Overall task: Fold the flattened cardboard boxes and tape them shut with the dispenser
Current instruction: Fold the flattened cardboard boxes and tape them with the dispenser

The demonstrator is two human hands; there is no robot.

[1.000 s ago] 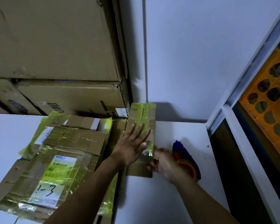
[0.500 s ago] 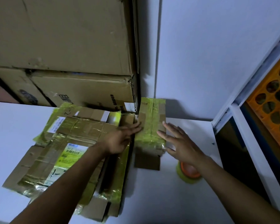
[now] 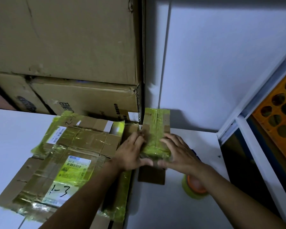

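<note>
Both hands are now closed on the small taped box, flanked only by straight fingers a moment earlier. The left hand is wrapped round its left side and the right hand is curled over its right, with thumbs laid along the near edge. Fingertips are blurred. The tape dispenser is largely hidden under the right forearm — only a yellow roll and orange core are seen. The box is set on the white worktop near the wall corner, beside stacked flattened boxes. Large cartons are piled behind. Bare worktop is left toward the near edge — an orange crate is cut off at right.
</note>
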